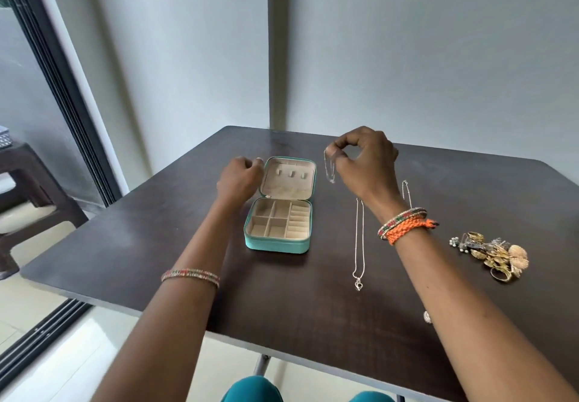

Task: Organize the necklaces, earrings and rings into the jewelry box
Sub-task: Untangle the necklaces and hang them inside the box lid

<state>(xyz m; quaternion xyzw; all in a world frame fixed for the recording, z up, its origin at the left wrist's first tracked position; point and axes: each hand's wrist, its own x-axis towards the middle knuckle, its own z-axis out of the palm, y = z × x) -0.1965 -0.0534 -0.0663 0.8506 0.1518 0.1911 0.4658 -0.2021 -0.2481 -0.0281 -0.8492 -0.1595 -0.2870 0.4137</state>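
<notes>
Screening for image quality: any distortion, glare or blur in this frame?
Head view: wide-angle bending bows the dark brown wooden table edges; soft daylight, faint sheen near the far edge; the thin silver chain pinched by the right hand is slightly blurred; the open teal jewelry box is sharp.

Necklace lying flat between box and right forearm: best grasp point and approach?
Pinch the necklace at its far end, the top of the chain loop, from above. It lies straight with the pendant nearest the person, so lifting there should let it hang untangled.

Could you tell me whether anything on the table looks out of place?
One small silvery piece lies alone near the front edge of the table, apart from the jewelry pile, partly hidden by the right forearm.
</notes>
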